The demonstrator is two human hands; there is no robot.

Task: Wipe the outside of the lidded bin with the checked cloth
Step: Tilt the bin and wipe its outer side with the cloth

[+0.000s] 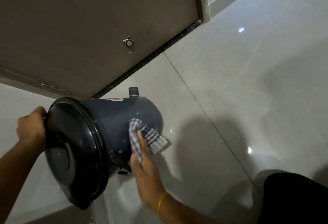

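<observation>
A dark blue-grey lidded bin (115, 117) is tipped toward me, its base resting on the floor. Its black lid (76, 152) faces the camera. A foot pedal (133, 91) sticks up at the far end. My left hand (32, 126) grips the lid's rim on the left side. My right hand (143, 168) lies flat with the blue-and-white checked cloth (142, 135) pressed under its fingers against the bin's right side. Part of the cloth hangs loose past the fingers.
The floor is glossy white tile (248, 81) with grout lines and light glare. A brown door (88, 28) with a small metal stopper (128, 42) stands right behind the bin. My dark-clothed knee (292, 199) is at the lower right.
</observation>
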